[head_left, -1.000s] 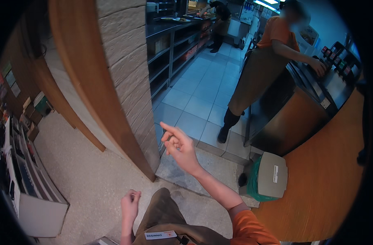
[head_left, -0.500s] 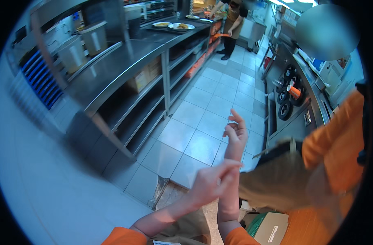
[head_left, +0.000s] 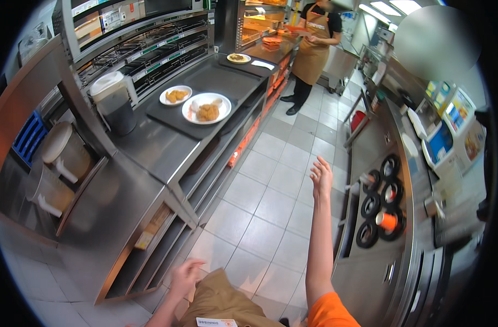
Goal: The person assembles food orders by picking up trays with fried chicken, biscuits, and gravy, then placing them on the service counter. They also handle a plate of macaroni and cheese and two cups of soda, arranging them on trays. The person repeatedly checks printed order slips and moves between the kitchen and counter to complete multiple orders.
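A steel table lines the left of a tiled kitchen aisle, carrying a white plate of fried food on a dark tray; the right hand hangs open and empty over the floor tiles, near cup dispensers; the left hand, blurred, loosely open, holds nothing beside the apron.

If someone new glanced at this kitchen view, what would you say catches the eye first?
Probably the right hand, raised empty with fingers spread over the tiled aisle, while the left hand hangs low by the brown apron. Next, the white plate of fried food on a dark tray on the steel counter at left. On the right counter, black round cup holders show an orange cup.
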The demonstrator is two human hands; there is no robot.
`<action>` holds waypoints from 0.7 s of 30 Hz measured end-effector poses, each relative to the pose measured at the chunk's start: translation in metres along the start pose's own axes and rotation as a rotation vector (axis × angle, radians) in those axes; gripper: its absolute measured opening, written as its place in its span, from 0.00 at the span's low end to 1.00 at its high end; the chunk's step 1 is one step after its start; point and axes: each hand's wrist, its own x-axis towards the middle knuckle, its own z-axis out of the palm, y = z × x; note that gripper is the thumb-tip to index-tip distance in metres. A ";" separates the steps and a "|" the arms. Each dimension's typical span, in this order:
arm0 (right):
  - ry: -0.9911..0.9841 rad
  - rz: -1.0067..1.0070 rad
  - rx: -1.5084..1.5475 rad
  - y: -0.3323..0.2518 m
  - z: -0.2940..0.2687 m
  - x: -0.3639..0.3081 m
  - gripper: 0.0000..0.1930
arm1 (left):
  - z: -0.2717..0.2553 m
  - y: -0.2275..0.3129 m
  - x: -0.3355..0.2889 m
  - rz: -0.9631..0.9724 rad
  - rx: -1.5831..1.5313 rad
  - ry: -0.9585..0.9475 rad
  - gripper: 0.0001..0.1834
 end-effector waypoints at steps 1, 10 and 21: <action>-0.025 0.023 0.001 0.000 0.020 0.046 0.19 | -0.011 -0.019 0.009 -0.158 -0.018 0.058 0.08; -0.210 0.295 -0.078 0.033 0.180 0.479 0.34 | 0.046 -0.160 0.109 -0.962 -0.325 0.653 0.13; -0.503 0.618 -0.114 0.163 0.294 0.778 0.30 | 0.255 0.042 0.471 -0.529 -0.374 0.870 0.11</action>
